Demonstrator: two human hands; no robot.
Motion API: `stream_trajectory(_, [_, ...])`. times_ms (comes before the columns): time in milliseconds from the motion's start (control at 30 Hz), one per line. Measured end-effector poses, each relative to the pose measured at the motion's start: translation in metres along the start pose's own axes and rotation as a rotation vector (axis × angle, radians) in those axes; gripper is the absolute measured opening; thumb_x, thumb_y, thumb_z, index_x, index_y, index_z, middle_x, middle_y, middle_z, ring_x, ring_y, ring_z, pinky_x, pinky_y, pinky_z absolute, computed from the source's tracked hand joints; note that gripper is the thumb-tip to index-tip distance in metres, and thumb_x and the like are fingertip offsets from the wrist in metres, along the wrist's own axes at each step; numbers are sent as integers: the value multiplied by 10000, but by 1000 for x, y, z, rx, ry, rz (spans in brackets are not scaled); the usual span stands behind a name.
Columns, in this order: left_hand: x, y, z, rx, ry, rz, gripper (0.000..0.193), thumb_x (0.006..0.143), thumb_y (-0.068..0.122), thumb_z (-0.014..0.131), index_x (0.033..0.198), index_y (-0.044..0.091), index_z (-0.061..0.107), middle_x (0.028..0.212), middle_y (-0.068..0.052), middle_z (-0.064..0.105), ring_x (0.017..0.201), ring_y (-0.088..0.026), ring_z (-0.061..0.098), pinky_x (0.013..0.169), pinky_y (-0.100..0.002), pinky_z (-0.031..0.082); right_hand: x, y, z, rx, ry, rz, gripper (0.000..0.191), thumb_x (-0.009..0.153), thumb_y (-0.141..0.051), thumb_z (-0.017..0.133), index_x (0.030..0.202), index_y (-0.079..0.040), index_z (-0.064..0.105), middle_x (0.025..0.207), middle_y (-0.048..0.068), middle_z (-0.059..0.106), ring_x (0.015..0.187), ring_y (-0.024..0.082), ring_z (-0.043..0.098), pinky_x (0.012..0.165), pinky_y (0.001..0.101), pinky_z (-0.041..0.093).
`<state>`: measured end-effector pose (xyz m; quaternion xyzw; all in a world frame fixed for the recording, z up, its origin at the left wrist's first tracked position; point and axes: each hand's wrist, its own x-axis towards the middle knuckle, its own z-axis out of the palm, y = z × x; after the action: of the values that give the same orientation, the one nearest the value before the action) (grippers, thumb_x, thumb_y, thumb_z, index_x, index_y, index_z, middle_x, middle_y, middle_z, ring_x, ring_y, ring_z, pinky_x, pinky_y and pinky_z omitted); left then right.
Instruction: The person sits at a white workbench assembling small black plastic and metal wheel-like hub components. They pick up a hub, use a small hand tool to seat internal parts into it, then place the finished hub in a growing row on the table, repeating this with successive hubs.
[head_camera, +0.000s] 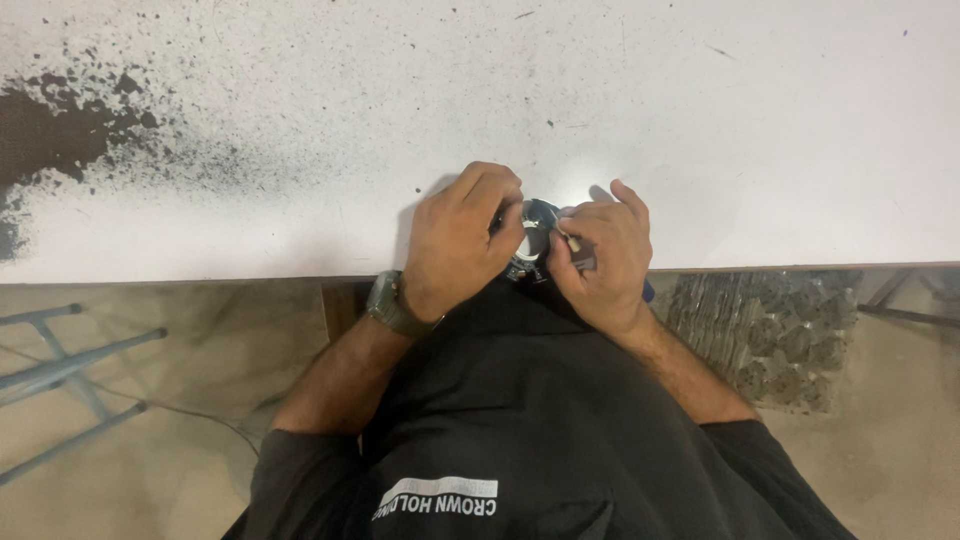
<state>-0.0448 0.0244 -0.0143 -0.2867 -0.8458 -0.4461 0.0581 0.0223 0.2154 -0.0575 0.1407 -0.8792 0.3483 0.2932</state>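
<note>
Far to my left, black powder stains (60, 125) fleck the matte white tabletop (750, 110), and a grey metal stand (60, 380) sits on the floor below. My left hand (455, 245), a watch (392, 303) on its wrist, curls closed around a small round metal ring part (532, 238), pinning it at the table's near edge so it cannot turn. My right hand (600, 258) closes on its other side, fingers pinching a slim tool (578, 250) against the shiny, hollow-centred ring. Rough stone (770, 335) lies to the right underneath.
</note>
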Motion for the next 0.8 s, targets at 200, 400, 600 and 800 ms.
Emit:
stream_trajectory(200, [9,1,9,111,6,-57,81,902,88,697,948,76,631,927,-54,659,772,-253,665,656,-391,528,2,-2,0,0,-7,-15,305,844,28,787,1066,-73,604,988,73,690,965,254,673,1174,533,421])
stream_trajectory(400, [4,5,1,27,-14,-45,108,913,69,695,1003,60,637,1021,-57,667,826,-239,674,718,-393,534,4,-3,-2,0,4,-18,305,835,27,790,1062,-70,609,993,80,689,962,260,671,1162,531,423])
stream_trajectory(600, [-7,10,-8,89,-6,105,160,833,37,739,969,62,659,1180,-66,656,1023,-269,662,869,-395,539,2,-2,-1,9,26,4,298,827,34,790,1042,-75,616,982,74,687,940,257,677,1146,528,433])
stream_trajectory(800, [-8,13,-8,180,-123,147,149,829,54,750,960,57,679,1173,-72,652,1023,-263,657,854,-392,543,1,-2,-2,8,18,2,297,841,27,797,1049,-79,615,985,70,685,952,254,676,1137,527,440])
